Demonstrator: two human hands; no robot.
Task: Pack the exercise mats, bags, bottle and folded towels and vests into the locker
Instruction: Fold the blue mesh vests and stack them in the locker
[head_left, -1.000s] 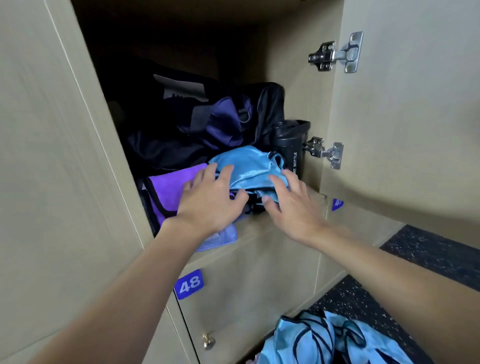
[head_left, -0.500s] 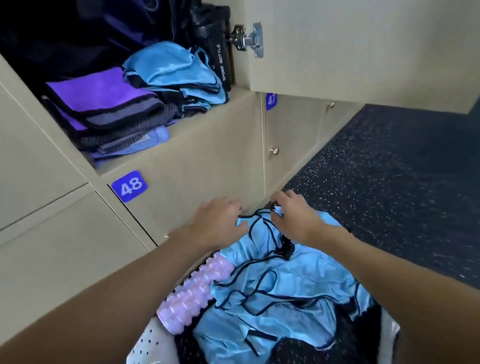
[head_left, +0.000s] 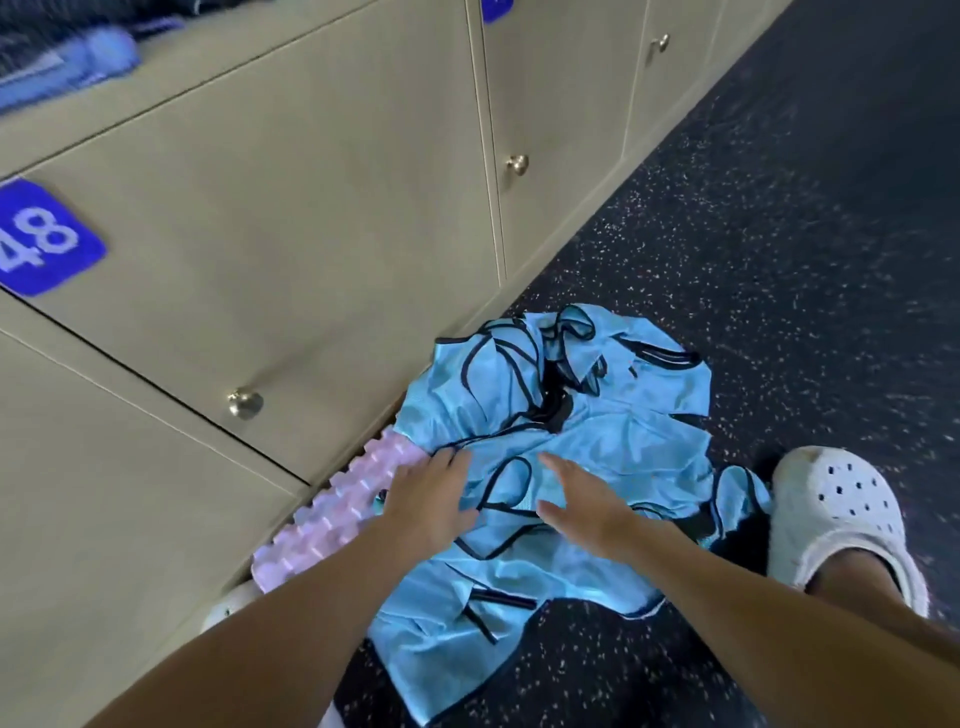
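Crumpled sky-blue mesh vests with black piping (head_left: 587, 431) lie in a loose heap on the dark speckled rubber floor (head_left: 779, 234), right at the foot of the beige lockers. My left hand (head_left: 426, 499) rests palm-down on the heap's near-left edge, fingers loosely curled against the cloth; I cannot tell if it has gathered any fabric. My right hand (head_left: 582, 493) hovers just over the middle of the heap, flat, fingers spread and gripping nothing. Both forearms reach in from below, bare. The cloth is thin, shiny and creased; how many vests are tangled there I cannot count. One pale pink ridged foam roller (head_left: 337, 509) lies against the locker base, its far end under the vests. One white perforated clog (head_left: 841, 514) stands just right of the heap. Three round metal knobs show on the locker doors (head_left: 291, 208), and one blue plate reads 48 (head_left: 41, 239).
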